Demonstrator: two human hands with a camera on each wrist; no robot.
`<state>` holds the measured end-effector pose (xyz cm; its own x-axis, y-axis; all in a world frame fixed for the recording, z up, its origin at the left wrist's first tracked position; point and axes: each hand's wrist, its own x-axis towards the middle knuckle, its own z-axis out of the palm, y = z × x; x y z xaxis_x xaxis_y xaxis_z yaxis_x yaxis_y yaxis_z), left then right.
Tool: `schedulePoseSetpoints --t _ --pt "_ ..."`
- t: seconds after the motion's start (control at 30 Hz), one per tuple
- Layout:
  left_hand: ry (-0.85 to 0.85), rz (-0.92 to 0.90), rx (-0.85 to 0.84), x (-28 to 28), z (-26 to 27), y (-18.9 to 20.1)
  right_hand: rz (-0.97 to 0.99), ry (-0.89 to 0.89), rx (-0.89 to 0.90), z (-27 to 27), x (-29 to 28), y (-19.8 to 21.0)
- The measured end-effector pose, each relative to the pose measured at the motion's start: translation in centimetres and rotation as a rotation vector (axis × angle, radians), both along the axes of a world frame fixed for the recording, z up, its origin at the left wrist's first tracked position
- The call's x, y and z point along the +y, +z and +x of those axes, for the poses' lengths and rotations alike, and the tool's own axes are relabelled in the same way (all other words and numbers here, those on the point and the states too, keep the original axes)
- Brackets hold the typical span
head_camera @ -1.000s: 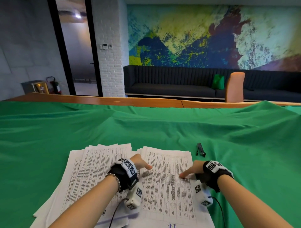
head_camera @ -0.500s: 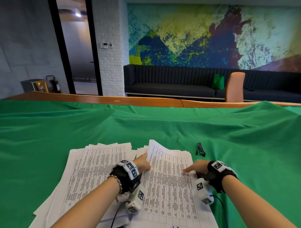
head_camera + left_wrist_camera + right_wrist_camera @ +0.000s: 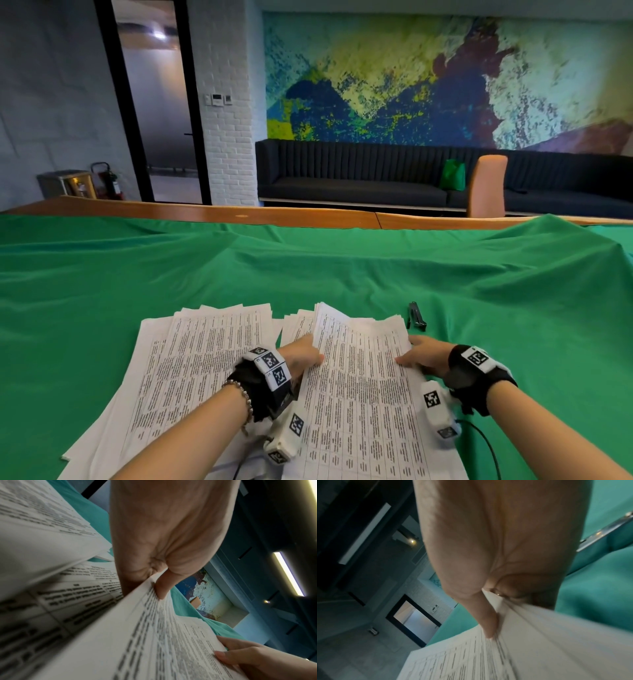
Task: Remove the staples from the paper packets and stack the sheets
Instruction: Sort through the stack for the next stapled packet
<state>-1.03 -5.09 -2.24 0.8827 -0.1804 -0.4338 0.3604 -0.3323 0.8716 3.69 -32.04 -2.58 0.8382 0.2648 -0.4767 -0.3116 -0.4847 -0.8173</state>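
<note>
Head view: both hands pinch one packet's long side edges, left hand (image 3: 301, 356) gripping its left edge, right hand (image 3: 423, 358) its right, thumbs on top. The packet (image 3: 359, 383) runs lengthwise away from the person, beside a second pile (image 3: 191, 363); beyond, the staple remover (image 3: 416, 317) lies nearer the right hand on the green-draped table (image 3: 308, 274).

Office lounge: long sofa (image 3: 359, 178), wall mural (image 3: 445, 78), cloth-covered table (image 3: 308, 219).

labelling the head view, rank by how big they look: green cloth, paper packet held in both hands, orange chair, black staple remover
1. green cloth
2. paper packet, near the camera, so it looks enlarged
3. orange chair, far off
4. black staple remover
</note>
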Motion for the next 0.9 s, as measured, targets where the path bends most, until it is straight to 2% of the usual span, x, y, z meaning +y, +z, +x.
schedulePoseSetpoints --t 0.07,0.23,0.47,0.57,0.73,0.8,0.9 --pt "-0.009 -0.021 -0.047 -0.3 -0.7 0.8 0.068 -0.022 -0.023 0.0 -0.1 -0.1" --pt "0.088 -0.138 -0.14 0.1 -0.5 2.0 0.293 -0.144 -0.159 -0.6 0.2 1.7" --pt "0.265 -0.347 -0.351 0.5 0.2 5.7 0.457 -0.14 -0.53 -2.0 1.0 6.4" --pt "0.352 -0.318 -0.509 0.1 0.2 7.8 0.509 -0.108 -0.641 -2.3 1.5 8.9" --pt "0.396 -0.336 -0.738 -0.5 -1.2 12.1 0.561 -0.112 -0.832 -2.7 2.1 12.6" --pt "0.402 -0.311 -0.782 -0.4 -1.7 12.5 0.575 -0.123 -0.861 -3.2 2.4 12.8" --pt "0.417 -0.276 -0.752 -0.1 -2.2 11.3 0.568 -0.131 -0.811 -4.4 2.8 10.9"
